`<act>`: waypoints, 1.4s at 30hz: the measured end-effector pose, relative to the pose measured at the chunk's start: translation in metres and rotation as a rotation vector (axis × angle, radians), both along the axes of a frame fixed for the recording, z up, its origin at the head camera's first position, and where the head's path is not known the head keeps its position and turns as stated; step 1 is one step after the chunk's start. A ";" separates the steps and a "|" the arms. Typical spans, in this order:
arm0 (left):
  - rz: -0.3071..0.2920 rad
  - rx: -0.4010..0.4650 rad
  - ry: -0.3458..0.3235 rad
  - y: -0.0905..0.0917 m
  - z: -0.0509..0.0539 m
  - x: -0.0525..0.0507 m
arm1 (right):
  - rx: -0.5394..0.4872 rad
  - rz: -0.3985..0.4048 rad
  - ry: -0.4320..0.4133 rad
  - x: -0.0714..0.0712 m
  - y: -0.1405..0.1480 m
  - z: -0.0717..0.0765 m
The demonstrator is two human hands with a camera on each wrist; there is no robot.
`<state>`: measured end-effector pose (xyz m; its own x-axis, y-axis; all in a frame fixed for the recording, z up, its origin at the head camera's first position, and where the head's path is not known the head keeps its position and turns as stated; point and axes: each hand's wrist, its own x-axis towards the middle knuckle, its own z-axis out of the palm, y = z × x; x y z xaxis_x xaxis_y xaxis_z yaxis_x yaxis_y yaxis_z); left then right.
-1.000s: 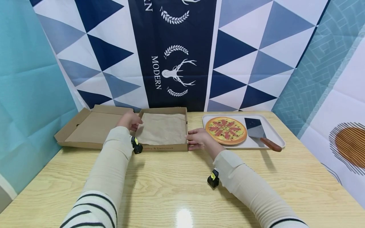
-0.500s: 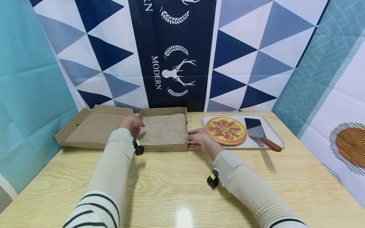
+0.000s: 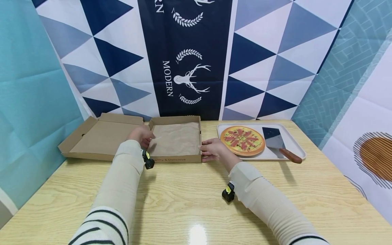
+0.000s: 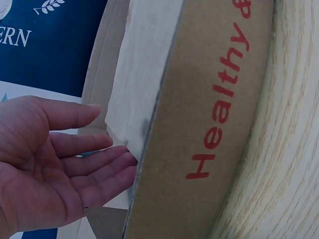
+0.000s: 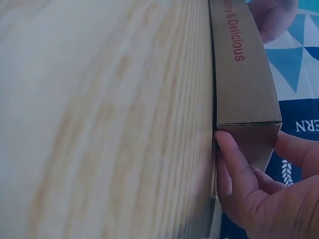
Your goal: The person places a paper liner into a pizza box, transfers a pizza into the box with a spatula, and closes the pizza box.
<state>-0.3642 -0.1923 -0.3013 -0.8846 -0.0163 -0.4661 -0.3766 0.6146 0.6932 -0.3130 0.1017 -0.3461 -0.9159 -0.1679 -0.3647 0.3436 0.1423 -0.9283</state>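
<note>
On the pale wood table (image 3: 190,197) lies a brown cardboard box (image 3: 179,158), open, its attached lid (image 3: 101,137) laid out to the left. The front wall, which faces the person, carries red print, "Healthy & Delicious". With its lid, the box has its long axis from left to right. A light brown paper sheet (image 3: 174,139) lines it. The left hand (image 3: 141,134) has its fingers extended and somewhat apart at the left front corner; whether they touch the paper, I cannot tell. The right hand (image 3: 214,148) pinches the right side wall between thumb and fingers. Behind, the dark blue cloth panel (image 3: 214,44) shows "MODERN", turned sideways. At right, a white rectangular tray (image 3: 289,137) bears a round pizza (image 3: 243,140) and a wooden-handled metal spatula (image 3: 290,155), blade pointing away from the person.
</note>
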 end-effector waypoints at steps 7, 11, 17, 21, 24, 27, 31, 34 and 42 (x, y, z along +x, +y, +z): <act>-0.039 -0.036 -0.002 -0.003 -0.004 -0.003 | 0.031 -0.002 0.003 -0.001 -0.001 0.003; -0.088 -0.116 0.034 -0.004 -0.003 -0.003 | 0.028 0.004 0.008 -0.001 -0.002 0.004; -0.170 -0.277 0.141 0.000 0.001 0.001 | 0.021 0.012 0.043 0.001 -0.002 0.004; -0.219 -0.301 0.173 0.002 0.003 0.002 | 0.017 0.024 0.070 0.003 -0.003 0.005; -0.249 -0.302 0.193 0.004 0.003 0.004 | 0.014 0.032 0.080 0.004 -0.003 0.005; -0.275 -0.309 0.223 0.007 0.004 0.004 | 0.015 0.030 0.084 0.004 -0.002 0.007; -0.293 -0.319 0.262 0.009 0.005 0.005 | 0.014 0.024 0.094 0.005 0.000 0.009; -0.308 -0.325 0.274 0.011 0.008 0.007 | 0.011 0.020 0.108 0.006 0.001 0.011; -0.396 -0.420 0.319 0.019 0.014 0.014 | 0.062 0.056 0.160 0.011 0.010 0.017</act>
<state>-0.3504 -0.1737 -0.2873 -0.9546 0.2157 -0.2054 0.1180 0.9071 0.4041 -0.3021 0.1119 -0.3291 -0.9530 -0.2016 -0.2263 0.1822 0.2157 -0.9593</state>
